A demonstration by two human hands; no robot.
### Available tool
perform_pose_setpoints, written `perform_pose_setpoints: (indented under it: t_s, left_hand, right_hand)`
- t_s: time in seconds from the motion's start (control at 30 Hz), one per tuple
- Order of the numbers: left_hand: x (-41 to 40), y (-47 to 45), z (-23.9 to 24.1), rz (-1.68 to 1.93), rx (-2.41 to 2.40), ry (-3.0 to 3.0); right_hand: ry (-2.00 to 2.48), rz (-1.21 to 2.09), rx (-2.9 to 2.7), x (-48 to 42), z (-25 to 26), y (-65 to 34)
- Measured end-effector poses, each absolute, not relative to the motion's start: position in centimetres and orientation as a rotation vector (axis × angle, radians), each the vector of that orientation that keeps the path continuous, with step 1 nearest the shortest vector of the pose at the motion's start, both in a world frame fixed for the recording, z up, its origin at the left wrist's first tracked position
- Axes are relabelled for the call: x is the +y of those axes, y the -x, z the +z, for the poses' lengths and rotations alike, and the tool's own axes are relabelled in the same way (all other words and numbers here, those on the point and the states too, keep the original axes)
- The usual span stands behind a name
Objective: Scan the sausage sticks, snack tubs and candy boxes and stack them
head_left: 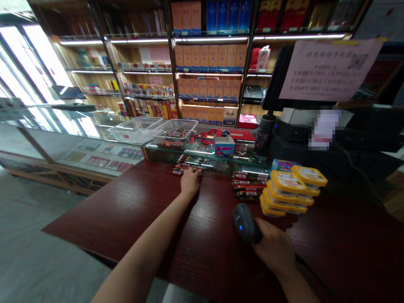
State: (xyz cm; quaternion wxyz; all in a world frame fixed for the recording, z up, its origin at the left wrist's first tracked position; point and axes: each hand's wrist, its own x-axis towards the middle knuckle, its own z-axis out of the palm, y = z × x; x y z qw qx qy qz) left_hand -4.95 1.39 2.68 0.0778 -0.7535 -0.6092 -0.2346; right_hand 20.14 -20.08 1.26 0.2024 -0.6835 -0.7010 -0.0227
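Wooden wall shelving (126, 51) with lit shelf edges spans the background; its tan cartons (210, 59) and tall blue cartons (228, 16) carry lettering too small to read. A glass-fronted display counter (34, 145) stands to the left. The dark red-brown wooden worktop (151, 198) fills the foreground. Beyond its far right part, a black monitor (275, 82) bears a pink paper sheet (328, 71) of handwritten Chinese characters, with a QR code at upper right; the lines are too blurred to read reliably. Past the far edge, on glass, sit two clear rectangular plastic bins (132, 127). A stack of yellow-lidded translucent plastic boxes (282, 198) occupies the worktop's far right part; the print on the lids is illegible. The right hand (274, 244), over the near right part, is closed around the handle of a dark grey barcode scanner (243, 221) showing a blue light. The left hand (190, 183) rests at the far edge, touching a group of slender, dark-wrapped sticks (184, 162); whether its fingers grip any cannot be told. A small blue carton (224, 148) with pink lettering, unreadable, stands on the glass. A second group of slender wrapped sticks (251, 184), pale-labelled, lies just left of the stack.
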Motion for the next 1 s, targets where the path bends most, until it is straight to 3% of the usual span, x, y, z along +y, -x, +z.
perform_pose_setpoints:
  t_s: [0.23, 0.53, 0.8, 1.0]
  left_hand:
    - [0.7, -3.1, 3.7, -0.856, -1.385, 2.725]
    - [2.5, -9.9, 4.7, -0.639, -1.271, 2.782]
    - [1.6, -9.6, 5.3, -0.551, -1.211, 2.769]
    - [-0.1, -4.8, 5.0, -0.683, -1.393, 2.663]
  right_hand:
    - [1.955, -0.027, -1.960, -20.1, 1.3, -20.2]
    - [2.009, 0.035, -1.948, -19.8, 2.0, -20.1]
    - [1.998, 0.022, -1.976, -19.9, 2.1, -20.1]
    - [1.972, -0.058, -1.969, -19.9, 1.3, -20.2]
